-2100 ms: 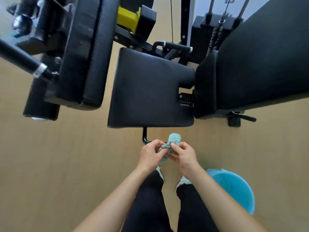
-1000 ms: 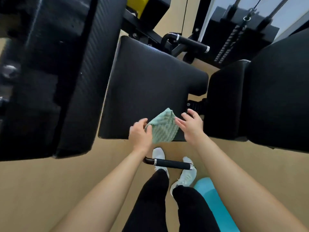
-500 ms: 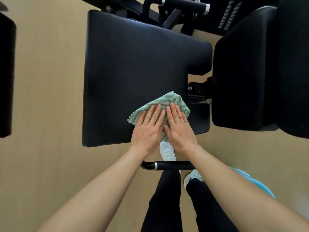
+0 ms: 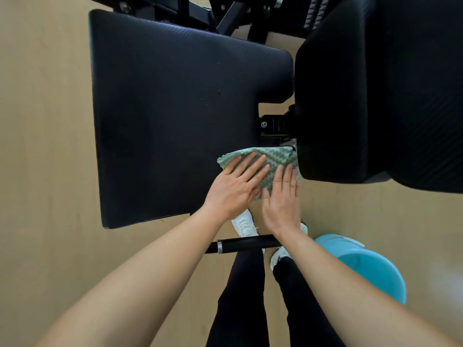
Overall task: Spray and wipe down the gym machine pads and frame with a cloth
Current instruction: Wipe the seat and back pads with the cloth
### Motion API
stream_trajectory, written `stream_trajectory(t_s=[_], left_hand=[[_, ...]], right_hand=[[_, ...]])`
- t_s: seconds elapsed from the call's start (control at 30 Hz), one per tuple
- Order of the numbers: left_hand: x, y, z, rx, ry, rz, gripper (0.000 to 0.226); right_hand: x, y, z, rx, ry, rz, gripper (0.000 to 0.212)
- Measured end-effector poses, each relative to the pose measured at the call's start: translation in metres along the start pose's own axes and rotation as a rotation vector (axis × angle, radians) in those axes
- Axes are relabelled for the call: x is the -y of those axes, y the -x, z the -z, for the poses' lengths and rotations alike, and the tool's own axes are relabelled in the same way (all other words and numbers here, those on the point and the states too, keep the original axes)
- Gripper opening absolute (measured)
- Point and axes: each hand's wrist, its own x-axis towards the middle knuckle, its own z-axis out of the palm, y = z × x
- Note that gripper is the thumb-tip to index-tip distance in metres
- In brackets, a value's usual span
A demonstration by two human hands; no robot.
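A green-and-white patterned cloth lies flat on the near right corner of the black seat pad. My left hand presses on the cloth with straight fingers spread. Beside it, my right hand lies flat on the cloth's right part, its fingers straight. The cloth's right edge reaches the gap next to the black back pad. A few small droplets dot the middle of the seat pad. No spray bottle is in view.
A black handle with a silver ring juts out below the seat, just above my white shoes. A light blue bucket stands on the tan floor at the right. Black frame parts sit between the two pads.
The cloth went from bunched between both hands to spread flat on the seat pad. In the last half second both hands slid it to the right, toward the back pad.
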Motion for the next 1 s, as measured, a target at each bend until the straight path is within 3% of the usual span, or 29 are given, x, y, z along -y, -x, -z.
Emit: stream_trajectory(t_s=[0.1,0.47,0.6,0.83,1.0], left_hand=[[0.008,0.016,0.0,-0.007,-0.007,0.079,0.063],[0.072,0.089,0.011,-0.03,0.027,0.569,0.064],[0.054,0.071,0.008,-0.029,0.027,0.634,0.065],[0.024,0.029,0.01,0.057,0.015,0.344,0.063],[0.04,0.017,0.013,0.047,0.016,0.352,0.063]], right_hand=[[0.008,0.001,-0.002,-0.06,0.074,0.165,0.066],[0.104,-0.043,-0.005,0.076,0.302,0.583,0.07],[0.091,-0.039,-0.002,0.08,0.304,0.524,0.072],[0.041,-0.015,-0.003,0.048,0.145,0.23,0.073],[0.057,-0.032,0.001,0.026,0.071,0.192,0.065]])
